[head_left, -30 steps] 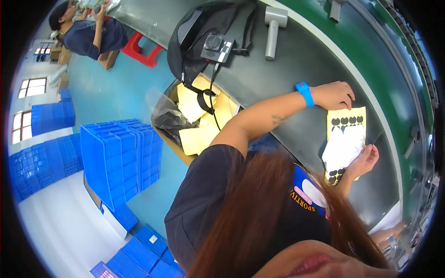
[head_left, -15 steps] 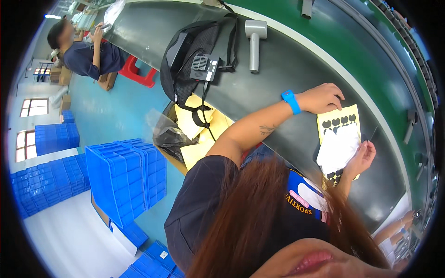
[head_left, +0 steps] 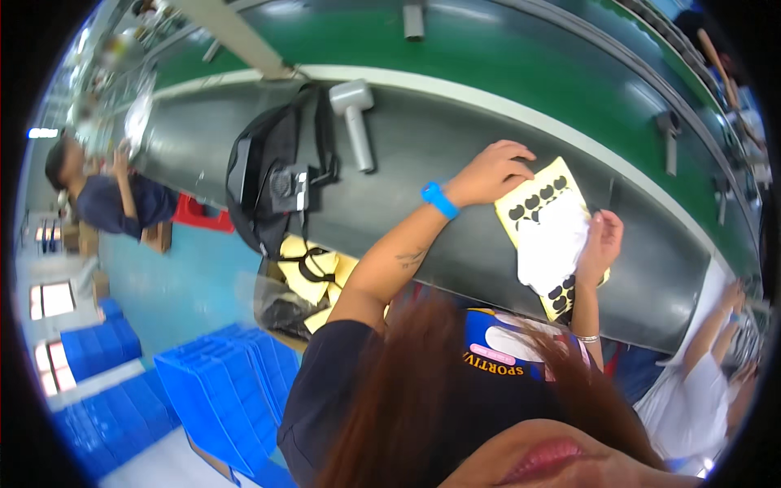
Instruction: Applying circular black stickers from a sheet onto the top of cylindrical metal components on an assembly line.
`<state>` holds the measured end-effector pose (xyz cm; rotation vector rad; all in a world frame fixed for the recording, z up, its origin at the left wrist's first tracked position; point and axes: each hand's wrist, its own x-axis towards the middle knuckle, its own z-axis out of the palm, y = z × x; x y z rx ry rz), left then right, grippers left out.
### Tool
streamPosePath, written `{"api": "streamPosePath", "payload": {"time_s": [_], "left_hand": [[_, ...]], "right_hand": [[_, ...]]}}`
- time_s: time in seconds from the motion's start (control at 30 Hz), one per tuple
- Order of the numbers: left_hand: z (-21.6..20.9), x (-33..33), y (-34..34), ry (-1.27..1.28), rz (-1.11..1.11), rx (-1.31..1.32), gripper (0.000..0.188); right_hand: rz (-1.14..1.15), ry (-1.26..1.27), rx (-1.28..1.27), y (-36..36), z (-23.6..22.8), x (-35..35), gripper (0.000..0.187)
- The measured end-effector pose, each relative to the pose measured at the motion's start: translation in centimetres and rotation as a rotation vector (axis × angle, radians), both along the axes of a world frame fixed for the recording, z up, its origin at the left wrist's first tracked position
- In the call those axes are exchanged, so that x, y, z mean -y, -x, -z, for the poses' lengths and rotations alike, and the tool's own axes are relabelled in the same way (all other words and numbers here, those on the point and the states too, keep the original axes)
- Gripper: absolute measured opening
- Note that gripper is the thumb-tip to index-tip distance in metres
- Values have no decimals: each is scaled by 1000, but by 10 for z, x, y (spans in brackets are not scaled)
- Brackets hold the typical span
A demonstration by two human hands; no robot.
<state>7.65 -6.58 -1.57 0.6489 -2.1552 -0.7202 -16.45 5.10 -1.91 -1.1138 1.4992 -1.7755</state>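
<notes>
A yellow sheet of black round stickers (head_left: 543,198) lies aslant over the dark worktop, its middle a bright white patch; I cannot tell if that is paper or glare. My left hand (head_left: 493,172), with a blue band at the wrist, is at the sheet's far left edge. Its fingers are bent over that edge, the thumb hidden. Along the right edge is my right hand (head_left: 600,246), its fingers curled together and the thumb against the white part. Black stickers also show at the sheet's near end, beside the right wrist.
On the worktop (head_left: 439,236) to the left lie a black backpack (head_left: 254,183) with a small device and a grey hairdryer-shaped tool (head_left: 355,122). Below stands a box of yellow sheets (head_left: 309,276). Blue crates (head_left: 220,390) fill the lower left. A co-worker (head_left: 114,195) sits far left; another person (head_left: 691,398) is at right.
The whole view has shifted and turned, so the backpack and worktop appear further left and lower. The sheet now slants more, with both hands still at its edges.
</notes>
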Motion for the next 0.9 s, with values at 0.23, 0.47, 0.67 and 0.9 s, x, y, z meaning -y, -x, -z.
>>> {"api": "streamPosePath", "payload": {"time_s": [0.23, 0.47, 0.67, 0.9], "left_hand": [[-11, -3, 0, -52, 16, 8, 16], [-12, 0, 5, -30, -6, 34, 16], [-16, -2, 3, -44, 4, 46, 18], [-20, -6, 7, -47, -25, 66, 20]], "right_hand": [[35, -5, -33, -3, -10, 1, 11], [46, 88, -124, 0, -8, 3, 11], [76, 110, -248, 56, -37, 46, 36], [680, -462, -1020, 166, -22, 154, 66]]}}
